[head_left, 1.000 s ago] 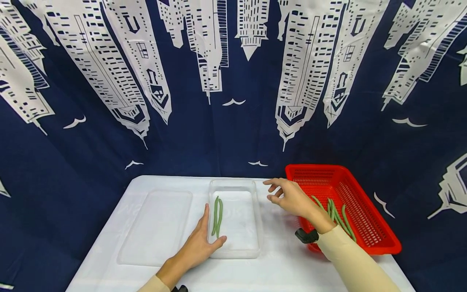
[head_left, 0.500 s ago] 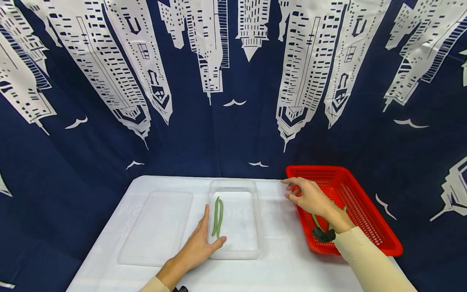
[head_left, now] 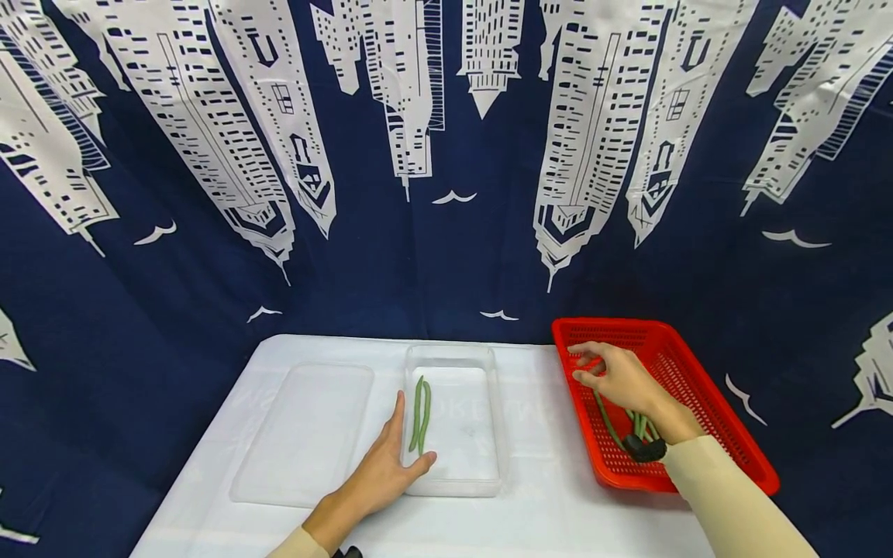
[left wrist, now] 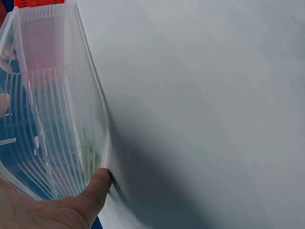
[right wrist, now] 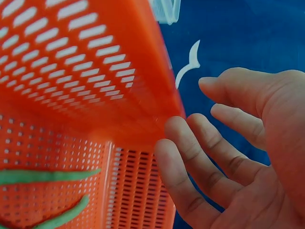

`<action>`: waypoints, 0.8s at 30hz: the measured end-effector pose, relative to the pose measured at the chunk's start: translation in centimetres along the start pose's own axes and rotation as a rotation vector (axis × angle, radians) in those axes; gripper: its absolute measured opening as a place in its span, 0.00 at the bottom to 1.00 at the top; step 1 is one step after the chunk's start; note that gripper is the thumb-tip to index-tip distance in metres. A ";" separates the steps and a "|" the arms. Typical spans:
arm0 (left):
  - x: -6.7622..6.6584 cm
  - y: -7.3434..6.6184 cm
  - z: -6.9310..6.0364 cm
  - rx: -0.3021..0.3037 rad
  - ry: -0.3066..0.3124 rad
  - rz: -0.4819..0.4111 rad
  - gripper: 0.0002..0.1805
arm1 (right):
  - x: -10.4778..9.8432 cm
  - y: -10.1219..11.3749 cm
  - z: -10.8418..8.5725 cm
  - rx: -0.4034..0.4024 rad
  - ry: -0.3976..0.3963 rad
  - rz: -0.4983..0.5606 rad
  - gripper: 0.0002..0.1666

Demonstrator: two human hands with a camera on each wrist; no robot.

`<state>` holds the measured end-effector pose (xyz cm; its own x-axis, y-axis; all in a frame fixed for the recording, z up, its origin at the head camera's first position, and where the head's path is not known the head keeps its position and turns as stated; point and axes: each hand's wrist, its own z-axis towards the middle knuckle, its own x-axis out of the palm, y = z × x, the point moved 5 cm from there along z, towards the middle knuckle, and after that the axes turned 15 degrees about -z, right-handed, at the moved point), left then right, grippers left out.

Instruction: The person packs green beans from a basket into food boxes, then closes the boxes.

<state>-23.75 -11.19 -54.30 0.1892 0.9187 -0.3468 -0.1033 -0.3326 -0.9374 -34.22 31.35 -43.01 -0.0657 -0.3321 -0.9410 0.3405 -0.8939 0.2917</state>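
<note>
In the head view, two green beans (head_left: 425, 415) lie side by side along the left of a clear plastic container (head_left: 463, 487). My left hand (head_left: 377, 477) rests at that container's near left corner, fingers extended along its side and thumb spread over the near end. The left wrist view has the thumb (left wrist: 97, 188) touching the rim. Over the left part of a red perforated basket (head_left: 725, 422) hovers my right hand (head_left: 624, 380), fingers loosely bent and holding nothing. Several green beans (head_left: 605, 418) lie in the basket, partly hidden by hand and wrist; two beans (right wrist: 47, 175) show in the right wrist view.
A flat translucent lid (head_left: 303, 434) lies on the white table (head_left: 537, 465) left of the container. Behind the table hangs a dark blue cloth (head_left: 412, 263) printed with white buildings and birds. The basket's raised rim stands at the table's right side.
My right hand has moved right, from between the container and the basket to over the basket. The left hand and the two beans in the container have stayed put.
</note>
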 end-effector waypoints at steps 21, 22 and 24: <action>0.1 0.0 -0.2 0.010 0.000 0.015 0.68 | 2.8 -5.8 -0.3 0.057 0.252 -0.042 0.46; 0.1 0.0 -0.1 0.012 0.000 0.017 0.68 | 2.9 -6.0 -0.3 0.059 0.262 -0.040 0.46; 0.1 0.0 -0.1 0.014 -0.001 0.020 0.68 | 3.1 -6.3 -0.2 0.056 0.272 -0.050 0.47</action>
<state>-23.65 -11.15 -54.33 0.1857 0.9121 -0.3656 -0.1205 -0.3481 -0.9297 -36.35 36.05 -47.83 0.1760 -0.2005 -0.9638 0.2907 -0.9248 0.2455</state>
